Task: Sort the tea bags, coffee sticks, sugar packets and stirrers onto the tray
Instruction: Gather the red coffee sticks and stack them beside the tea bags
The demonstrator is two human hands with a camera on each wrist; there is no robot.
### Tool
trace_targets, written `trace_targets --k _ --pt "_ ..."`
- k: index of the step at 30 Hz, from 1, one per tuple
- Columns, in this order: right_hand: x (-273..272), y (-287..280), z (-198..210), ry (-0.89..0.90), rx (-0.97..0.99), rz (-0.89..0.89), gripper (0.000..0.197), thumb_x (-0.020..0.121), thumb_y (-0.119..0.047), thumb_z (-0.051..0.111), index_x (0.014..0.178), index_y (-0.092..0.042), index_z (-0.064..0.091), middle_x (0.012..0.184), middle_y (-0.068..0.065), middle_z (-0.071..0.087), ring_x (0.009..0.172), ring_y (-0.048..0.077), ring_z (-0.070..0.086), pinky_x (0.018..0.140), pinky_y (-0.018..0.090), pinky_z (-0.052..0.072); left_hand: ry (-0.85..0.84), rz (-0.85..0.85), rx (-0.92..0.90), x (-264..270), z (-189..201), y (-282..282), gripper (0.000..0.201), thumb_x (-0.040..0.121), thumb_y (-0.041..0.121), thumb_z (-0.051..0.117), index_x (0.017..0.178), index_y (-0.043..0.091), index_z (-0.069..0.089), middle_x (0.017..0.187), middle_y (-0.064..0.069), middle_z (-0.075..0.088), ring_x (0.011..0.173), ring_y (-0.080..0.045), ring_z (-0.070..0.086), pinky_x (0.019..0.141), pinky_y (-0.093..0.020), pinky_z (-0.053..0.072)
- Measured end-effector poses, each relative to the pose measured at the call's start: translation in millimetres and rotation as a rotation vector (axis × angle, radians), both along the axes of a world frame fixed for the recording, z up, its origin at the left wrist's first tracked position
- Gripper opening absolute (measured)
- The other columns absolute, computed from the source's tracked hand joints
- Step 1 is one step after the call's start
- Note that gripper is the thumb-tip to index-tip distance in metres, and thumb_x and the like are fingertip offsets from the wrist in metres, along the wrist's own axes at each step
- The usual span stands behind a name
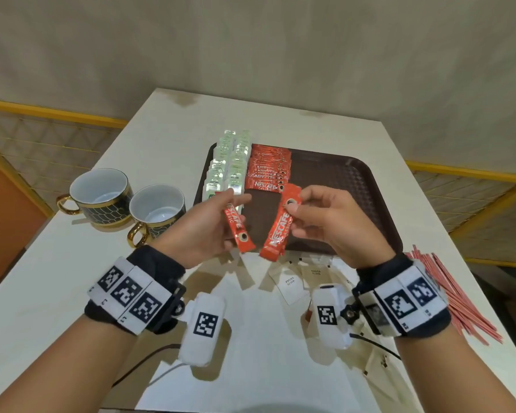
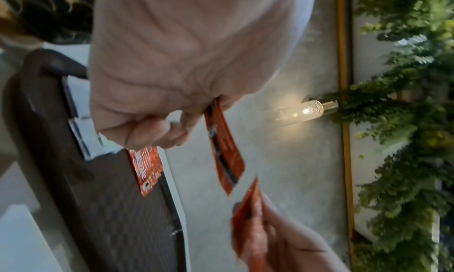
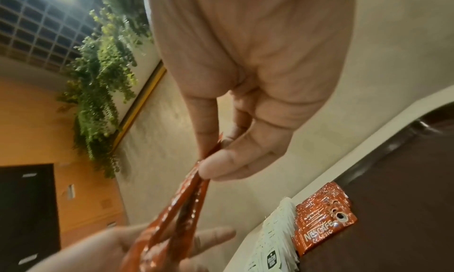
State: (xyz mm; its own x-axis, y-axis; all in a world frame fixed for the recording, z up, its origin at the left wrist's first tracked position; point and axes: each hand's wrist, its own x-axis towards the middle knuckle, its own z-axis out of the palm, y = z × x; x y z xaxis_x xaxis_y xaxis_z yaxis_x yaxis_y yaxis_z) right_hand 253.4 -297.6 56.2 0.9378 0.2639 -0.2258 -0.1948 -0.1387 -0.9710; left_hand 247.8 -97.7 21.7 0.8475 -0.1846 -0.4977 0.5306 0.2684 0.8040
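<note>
My left hand [image 1: 218, 222] holds one red Nescafe coffee stick [image 1: 238, 226] under its thumb, just above the near left part of the brown tray [image 1: 346, 180]. My right hand [image 1: 319, 222] pinches what look like two more coffee sticks [image 1: 279, 228] between thumb and fingers [image 3: 221, 163]. On the tray, green-white tea bags [image 1: 228, 165] fill the left column, with a row of coffee sticks [image 1: 268, 171] beside them. White sugar packets [image 1: 292, 283] lie on the table below my hands. Red stirrers [image 1: 456, 299] are heaped at the right.
Two dark cups with gold handles [image 1: 102, 195] [image 1: 157, 213] stand left of the tray. The white table [image 1: 57, 293] ends close to the stirrers on the right. The tray's right half [image 1: 334, 186] shows bare brown surface. A wall lamp [image 2: 302, 111] and hanging plants [image 3: 103, 72] are in the background.
</note>
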Motion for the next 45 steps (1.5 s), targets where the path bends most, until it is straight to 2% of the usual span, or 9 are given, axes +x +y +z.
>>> trace_targets --k 3,8,15,23,27,29,33,39,45 --pt "-3.2 -7.0 0.9 0.039 0.109 -0.054 0.009 0.091 -0.004 0.060 0.085 -0.010 0.058 0.085 0.013 0.068 0.072 0.017 0.064 0.060 0.019 0.056 -0.052 0.073 0.129 0.6 -2.6 4.7 0.035 0.104 0.038 0.037 0.118 0.019 0.063 0.065 -0.003 0.029 0.050 -0.012 0.029 0.052 -0.026 0.024" --pt "-10.8 0.5 -5.4 0.073 0.210 -0.015 0.006 0.093 -0.003 0.057 0.094 -0.007 0.061 0.088 0.013 0.066 0.075 0.017 0.063 0.063 0.019 0.057 -0.146 0.179 0.175 -0.9 -8.2 0.2 0.022 0.101 0.024 0.049 0.105 0.011 0.066 0.051 0.003 0.038 0.040 -0.004 0.036 0.038 -0.014 0.037" --pt "-21.1 8.7 -16.7 0.076 0.250 -0.147 0.007 0.092 -0.007 0.060 0.098 -0.005 0.063 0.094 0.013 0.071 0.080 0.015 0.069 0.068 0.021 0.057 -0.171 0.238 0.119 -14.7 -7.0 -12.7 0.016 0.091 0.013 0.063 0.098 -0.001 0.060 0.084 -0.016 0.066 0.050 -0.007 0.064 0.045 -0.015 0.049" --pt "-21.6 10.7 -32.7 0.044 0.275 -0.290 0.010 0.093 -0.007 0.059 0.091 0.002 0.063 0.097 0.022 0.070 0.091 0.025 0.070 0.079 0.027 0.059 -0.181 0.119 0.030 -35.1 -4.3 -30.9 0.009 0.098 0.011 0.052 0.090 0.008 0.054 0.093 -0.019 0.064 0.072 -0.017 0.064 0.052 -0.019 0.052" --pt "-22.1 6.9 -32.5 0.051 0.291 -0.227 0.011 0.092 -0.006 0.060 0.084 0.001 0.062 0.086 0.019 0.068 0.076 0.023 0.064 0.070 0.024 0.057 -0.080 -0.032 -0.143 -37.0 0.8 -31.2 0.013 0.099 0.015 0.048 0.103 0.006 0.058 0.106 -0.022 0.069 0.091 -0.026 0.069 0.081 -0.036 0.058" --pt "-21.8 6.0 -33.6 0.021 0.250 -0.179 0.013 0.091 -0.006 0.061 0.087 0.007 0.061 0.090 0.021 0.067 0.077 0.024 0.063 0.072 0.027 0.057 -0.054 -0.150 -0.130 -35.0 5.6 -29.7 0.026 0.097 0.024 0.051 0.109 0.004 0.062 0.099 -0.014 0.071 0.084 -0.021 0.068 0.080 -0.033 0.057" --pt "-24.0 8.4 -37.4 0.013 0.235 -0.074 0.028 0.090 -0.006 0.062 0.095 0.021 0.054 0.077 0.019 0.065 0.060 0.023 0.062 0.064 0.028 0.055 -0.137 -0.374 0.024 -32.0 11.8 -29.4 0.017 0.094 0.027 0.057 0.087 0.013 0.063 0.072 -0.001 0.057 0.060 -0.009 0.054 0.061 -0.020 0.049" --pt "-21.2 2.9 -30.6 -0.271 0.020 -0.057 0.037 0.087 -0.001 0.066 0.123 -0.007 0.058 0.107 0.020 0.067 0.087 0.033 0.069 0.081 0.039 0.059 -0.134 -0.383 0.027 -33.7 6.4 -30.9 0.012 0.100 0.019 0.050 0.091 0.014 0.057 0.062 0.005 0.046 0.053 -0.006 0.044 0.059 -0.022 0.044" --pt "-22.5 1.0 -30.5 -0.368 -0.175 0.053 0.035 0.094 -0.010 0.060 0.128 -0.014 0.061 0.110 0.001 0.071 0.102 0.012 0.068 0.091 0.038 0.056 -0.174 -0.381 0.072 -33.9 6.2 -33.8 0.013 0.099 0.023 0.053 0.088 0.017 0.055 0.066 0.003 0.049 0.056 -0.008 0.047 0.057 -0.020 0.049"
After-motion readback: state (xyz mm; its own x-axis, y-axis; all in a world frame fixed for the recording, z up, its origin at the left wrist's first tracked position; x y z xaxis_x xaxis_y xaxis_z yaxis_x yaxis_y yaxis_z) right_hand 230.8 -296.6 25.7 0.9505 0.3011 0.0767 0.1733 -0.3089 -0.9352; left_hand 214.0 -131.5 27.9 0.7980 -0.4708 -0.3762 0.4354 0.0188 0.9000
